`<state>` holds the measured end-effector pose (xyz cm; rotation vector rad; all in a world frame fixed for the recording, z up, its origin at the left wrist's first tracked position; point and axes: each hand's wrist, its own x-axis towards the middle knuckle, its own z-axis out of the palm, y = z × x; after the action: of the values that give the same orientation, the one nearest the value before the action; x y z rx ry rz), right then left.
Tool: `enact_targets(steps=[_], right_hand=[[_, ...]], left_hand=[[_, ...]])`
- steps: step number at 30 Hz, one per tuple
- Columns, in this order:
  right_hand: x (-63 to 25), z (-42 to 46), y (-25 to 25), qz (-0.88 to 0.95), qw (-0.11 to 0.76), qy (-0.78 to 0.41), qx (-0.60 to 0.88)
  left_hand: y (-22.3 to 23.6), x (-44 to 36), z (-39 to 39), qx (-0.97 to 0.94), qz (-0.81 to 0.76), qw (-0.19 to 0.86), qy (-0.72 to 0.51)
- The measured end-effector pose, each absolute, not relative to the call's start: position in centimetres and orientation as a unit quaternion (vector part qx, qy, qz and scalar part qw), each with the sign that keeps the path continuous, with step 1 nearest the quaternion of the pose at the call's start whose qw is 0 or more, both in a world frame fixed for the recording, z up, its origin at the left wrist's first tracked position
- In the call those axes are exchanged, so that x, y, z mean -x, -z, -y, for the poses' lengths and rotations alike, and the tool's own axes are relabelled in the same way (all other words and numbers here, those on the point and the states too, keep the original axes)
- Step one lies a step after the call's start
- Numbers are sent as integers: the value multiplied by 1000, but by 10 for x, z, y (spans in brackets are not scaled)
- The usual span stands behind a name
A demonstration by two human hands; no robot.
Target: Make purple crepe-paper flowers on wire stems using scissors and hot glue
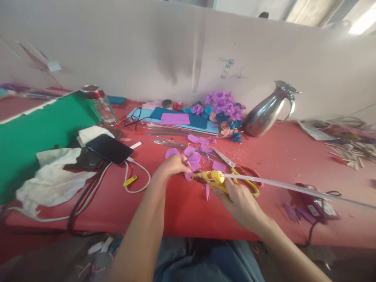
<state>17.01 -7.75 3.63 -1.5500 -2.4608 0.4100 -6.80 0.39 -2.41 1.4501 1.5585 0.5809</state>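
My right hand point(241, 201) is wrapped round the handle of a yellow glue gun point(212, 177), its nozzle pointing left at my left hand. A long translucent glue stick point(282, 184) runs out of its back to the right. The fingers of my left hand point(175, 164) are pinched on a purple paper petal point(188, 176), right at the nozzle. More cut purple petals point(194, 158) lie just beyond that hand. Scissors with yellow and red handles point(246, 180) rest behind my right hand, blades toward the petals.
On the red table point(182, 215) are a phone point(110, 149) with a white cable, crumpled tissue point(55, 184), a glass jar point(101, 105), paper sheets point(176, 118), purple paper flowers point(225, 105), a metal jug point(268, 111) and a dark red power strip point(319, 203). A pale wall stands behind.
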Motion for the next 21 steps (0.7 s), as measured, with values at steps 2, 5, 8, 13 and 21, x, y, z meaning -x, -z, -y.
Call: enact_targets(steps=[2,5,8,13,21], right_hand=[[-168,76,-36,833,103,-139,526],[-164,74,-32,834,87,-154,522],[-161,72,-28,833,76,-166,522],[-166,73,-31,830,98,-163,525],[-167,74,-35,827,96,-155,532]], left_hand=[[24,68,-5,-587,-631,450,-235],[24,68,-5,-586,-631,450,-235],[23,68,-4,-586,-629,452,-237],[26,69,-4,-585,-622,461,-241],[24,68,-4,-579,-621,466,-250]])
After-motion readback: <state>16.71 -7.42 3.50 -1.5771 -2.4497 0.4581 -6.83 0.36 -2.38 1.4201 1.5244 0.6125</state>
